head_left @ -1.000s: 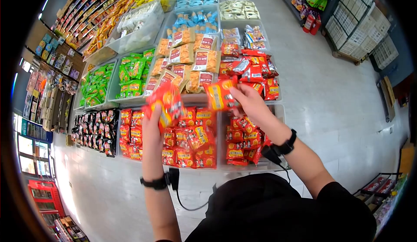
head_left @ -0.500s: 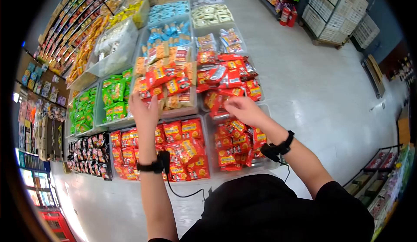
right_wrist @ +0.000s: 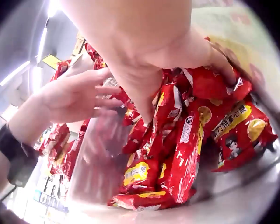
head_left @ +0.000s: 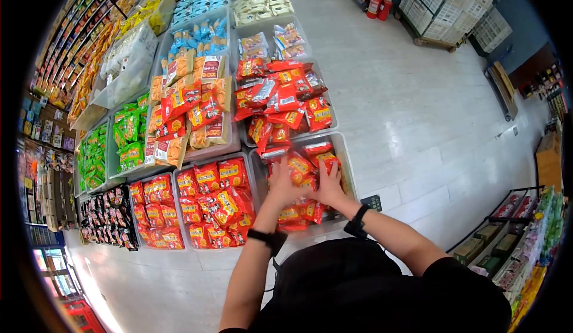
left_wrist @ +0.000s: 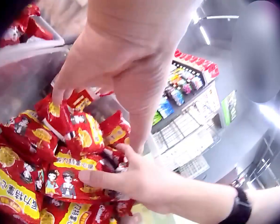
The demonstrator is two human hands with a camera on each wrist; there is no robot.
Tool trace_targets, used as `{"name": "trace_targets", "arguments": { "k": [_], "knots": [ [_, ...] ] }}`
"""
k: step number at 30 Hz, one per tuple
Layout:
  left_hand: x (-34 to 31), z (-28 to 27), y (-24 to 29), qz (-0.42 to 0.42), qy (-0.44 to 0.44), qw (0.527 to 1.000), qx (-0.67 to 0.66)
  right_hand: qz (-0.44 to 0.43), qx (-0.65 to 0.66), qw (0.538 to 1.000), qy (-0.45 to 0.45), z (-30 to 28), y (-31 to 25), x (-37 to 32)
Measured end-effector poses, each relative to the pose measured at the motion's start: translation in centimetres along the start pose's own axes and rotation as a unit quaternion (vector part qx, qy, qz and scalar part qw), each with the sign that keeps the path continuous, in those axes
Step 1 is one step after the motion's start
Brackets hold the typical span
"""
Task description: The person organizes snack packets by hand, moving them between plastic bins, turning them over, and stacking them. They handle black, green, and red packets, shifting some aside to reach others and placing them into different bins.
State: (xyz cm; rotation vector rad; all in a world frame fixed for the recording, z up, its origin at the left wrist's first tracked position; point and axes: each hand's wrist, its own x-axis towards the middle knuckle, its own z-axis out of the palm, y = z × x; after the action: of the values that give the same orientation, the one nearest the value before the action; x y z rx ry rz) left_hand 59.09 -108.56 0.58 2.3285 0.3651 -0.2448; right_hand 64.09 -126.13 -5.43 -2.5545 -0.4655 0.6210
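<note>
Red snack packets [head_left: 300,167] [left_wrist: 67,184] [right_wrist: 186,144] fill a clear bin [head_left: 348,180] at the front right of the display. Over the left part of this pile, the left hand [head_left: 283,185] [left_wrist: 123,60] touches packets with spread fingers; in the right wrist view this hand [right_wrist: 74,97] hovers beside the bin wall. The right hand [head_left: 328,186] [right_wrist: 149,51] rests on packets at the right, fingers spread and lightly bent over them. Its thumb [left_wrist: 100,178] lies across a packet in the left wrist view. Some fingertips are hidden among packets.
Left of this bin stand bins of red packets [head_left: 224,204] and black packets [head_left: 107,216]. Loose red packets [head_left: 181,99] lie on tan bags [head_left: 210,69] behind. Grey floor [head_left: 418,148] runs along the right, with a wheeled crate cage [head_left: 444,7] farther back.
Red packets left the hands and lie on the tan bags. Both hands have come down to the front right bin, the left moving rightward. The head view has shifted.
</note>
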Motion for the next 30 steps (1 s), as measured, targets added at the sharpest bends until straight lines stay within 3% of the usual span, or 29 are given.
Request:
{"name": "trace_targets", "arguments": {
  "k": [2,4,6,9,12,13,17,19,25,28,30],
  "knots": [
    [0.8,2.0,1.5,-0.042,-0.029,0.988,0.147,0.036,-0.022,0.998,-0.043,-2.1,-1.5,0.1],
    [0.9,4.5,1.5,-0.058,-0.076,0.948,0.303,0.010,-0.037,0.998,-0.040,-1.9,-0.1,0.9],
    [0.3,6.1,0.4,-0.015,-0.038,0.945,0.325,-0.011,-0.026,0.998,-0.055,-2.8,0.3,1.3],
    [-0.5,6.3,0.7,0.006,-0.010,0.938,0.346,-0.065,-0.031,0.997,0.001,-2.9,1.5,1.4],
    [-0.8,8.7,-0.8,0.055,0.002,0.910,0.412,-0.093,-0.030,0.995,-0.001,-3.2,2.0,1.0],
    [-0.7,11.1,-3.4,0.092,0.092,0.873,0.471,-0.098,-0.029,0.995,-0.001,-3.2,2.2,0.8],
    [-1.7,9.8,-1.7,0.089,0.065,0.896,0.430,-0.090,-0.041,0.994,-0.041,-4.1,1.8,0.6],
    [-1.6,7.7,-0.2,0.076,0.010,0.898,0.433,-0.067,-0.077,0.992,-0.071,-4.4,1.3,0.8],
    [0.8,6.1,-0.4,0.055,-0.045,0.935,0.348,-0.068,-0.202,0.977,0.012,-1.9,1.1,3.3],
    [0.3,4.6,-0.3,0.086,-0.041,0.951,0.293,-0.080,-0.201,0.976,0.017,-2.7,0.9,3.9],
    [0.0,3.6,0.1,0.092,-0.017,0.980,0.174,-0.099,-0.173,0.979,0.036,-2.9,1.3,4.0]
  ]
}}
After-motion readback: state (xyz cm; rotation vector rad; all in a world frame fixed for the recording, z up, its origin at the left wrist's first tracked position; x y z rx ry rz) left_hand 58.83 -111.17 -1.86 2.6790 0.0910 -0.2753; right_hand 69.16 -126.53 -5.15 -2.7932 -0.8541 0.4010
